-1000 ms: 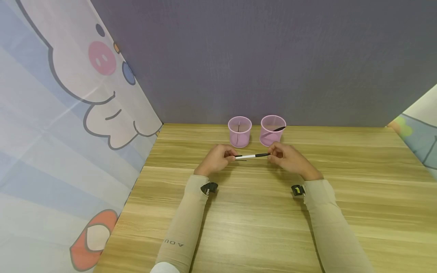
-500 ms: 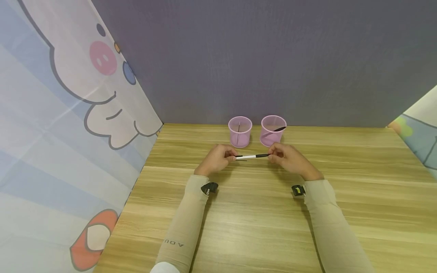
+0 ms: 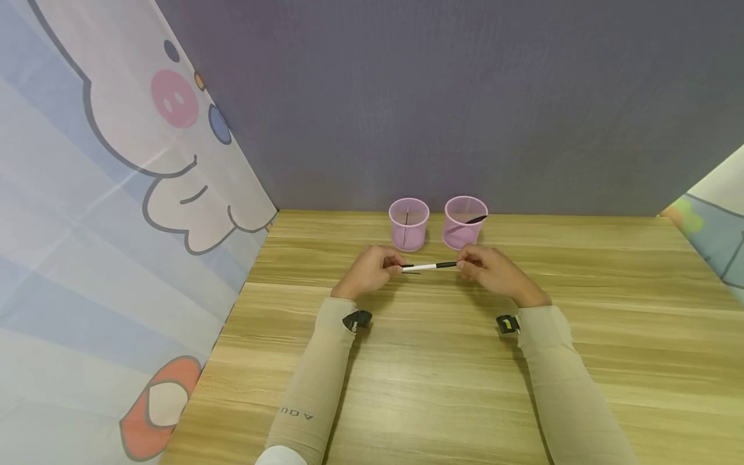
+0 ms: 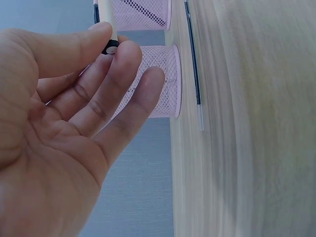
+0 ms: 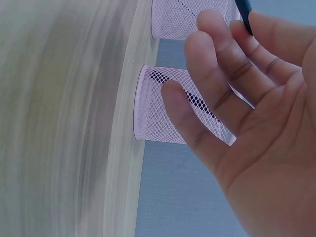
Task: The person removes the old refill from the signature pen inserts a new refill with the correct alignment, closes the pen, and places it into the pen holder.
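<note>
A white pen (image 3: pixel 427 267) with a black grip section spans the gap between the two hands, level above the wooden table. My left hand (image 3: pixel 370 270) pinches its black-capped end (image 4: pixel 110 47) between thumb and fingers, the little finger spread away. At the opposite end, the thumb and fingertips of my right hand (image 3: pixel 491 271) pinch the dark tip part (image 5: pixel 244 16). On the table just below the pen lies a thin, dark pen refill (image 4: pixel 194 64) with a clear end.
Two pink mesh cups stand behind the hands, near the grey back panel (image 3: pixel 465 103). A thin dark stick leans inside the left cup (image 3: pixel 409 239); a black pen (image 3: pixel 476 219) leans out of the right cup (image 3: pixel 456 240). A cartoon-printed sheet (image 3: pixel 116 194) borders the table's left side.
</note>
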### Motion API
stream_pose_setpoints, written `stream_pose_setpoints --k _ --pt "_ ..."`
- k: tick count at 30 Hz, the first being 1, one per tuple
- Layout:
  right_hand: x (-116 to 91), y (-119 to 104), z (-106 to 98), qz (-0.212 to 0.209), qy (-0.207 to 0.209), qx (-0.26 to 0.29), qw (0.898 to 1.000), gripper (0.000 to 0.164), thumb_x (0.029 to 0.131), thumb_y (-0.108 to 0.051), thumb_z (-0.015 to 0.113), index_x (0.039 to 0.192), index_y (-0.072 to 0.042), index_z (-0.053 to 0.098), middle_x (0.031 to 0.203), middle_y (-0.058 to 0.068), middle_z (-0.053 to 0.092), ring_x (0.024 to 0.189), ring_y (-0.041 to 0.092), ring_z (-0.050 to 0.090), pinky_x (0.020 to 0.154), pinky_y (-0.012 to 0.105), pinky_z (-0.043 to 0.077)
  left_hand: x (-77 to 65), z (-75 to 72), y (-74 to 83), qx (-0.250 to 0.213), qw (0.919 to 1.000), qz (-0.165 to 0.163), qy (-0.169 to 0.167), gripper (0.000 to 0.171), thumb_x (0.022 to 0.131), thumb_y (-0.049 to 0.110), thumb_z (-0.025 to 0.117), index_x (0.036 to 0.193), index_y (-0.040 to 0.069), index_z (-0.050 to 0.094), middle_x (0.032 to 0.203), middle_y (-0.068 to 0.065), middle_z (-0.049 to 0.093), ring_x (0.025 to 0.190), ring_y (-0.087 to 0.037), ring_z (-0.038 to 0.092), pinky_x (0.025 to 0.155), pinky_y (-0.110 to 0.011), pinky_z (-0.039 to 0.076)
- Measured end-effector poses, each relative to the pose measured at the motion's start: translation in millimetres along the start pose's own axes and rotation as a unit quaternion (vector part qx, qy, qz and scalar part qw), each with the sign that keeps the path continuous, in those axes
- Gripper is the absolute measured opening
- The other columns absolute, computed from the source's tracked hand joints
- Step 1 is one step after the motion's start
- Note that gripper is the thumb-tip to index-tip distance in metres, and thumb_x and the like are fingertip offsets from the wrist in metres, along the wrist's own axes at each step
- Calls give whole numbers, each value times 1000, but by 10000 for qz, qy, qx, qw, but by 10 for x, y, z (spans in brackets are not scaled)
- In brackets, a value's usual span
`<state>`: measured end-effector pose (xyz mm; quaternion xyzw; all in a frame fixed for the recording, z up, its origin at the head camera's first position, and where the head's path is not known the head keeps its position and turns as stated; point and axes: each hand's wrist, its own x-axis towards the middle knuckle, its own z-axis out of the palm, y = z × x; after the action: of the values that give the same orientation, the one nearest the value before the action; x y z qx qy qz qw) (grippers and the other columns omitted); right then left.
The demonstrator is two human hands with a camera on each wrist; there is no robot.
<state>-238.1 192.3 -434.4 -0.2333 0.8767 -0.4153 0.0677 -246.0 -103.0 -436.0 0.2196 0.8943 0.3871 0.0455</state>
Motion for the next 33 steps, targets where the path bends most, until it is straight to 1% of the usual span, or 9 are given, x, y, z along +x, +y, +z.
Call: stream_pose_setpoints --k 8,17,26,33 --pt "-3 -5 -6 -2 -35 -99 9999 14 104 -12 56 98 -1 64 82 13 68 76 25 63 66 28 51 -3 2 4 3 10000 -6 8 10 95 5 69 100 8 77 84 -3 72 74 -11 61 68 -23 50" --pt "-2 7 2 -105 -48 -174 9998 18 106 -12 53 95 -1 62 79 10 65 71 17 57 62 26 47 -10 4 -7 5 10000 10 22 10 96 5 68 101 8 76 87 -2 73 76 -10 62 70 -24 52" --pt "6 -10 7 -1 -82 -214 9997 19 107 -14 51 96 -3 63 78 6 64 72 17 57 62 28 47 -11 -5 2 91 9999 -17 100 11 98 8 67 104 9 76 91 -2 73 78 -11 63 72 -26 52" --pt "0 -12 7 67 -82 -212 9997 20 107 -16 51 94 -5 62 78 7 64 72 18 57 62 28 46 -13 -6 26 94 9999 -13 138 12 98 9 67 105 8 76 93 -2 73 80 -12 64 75 -28 53"
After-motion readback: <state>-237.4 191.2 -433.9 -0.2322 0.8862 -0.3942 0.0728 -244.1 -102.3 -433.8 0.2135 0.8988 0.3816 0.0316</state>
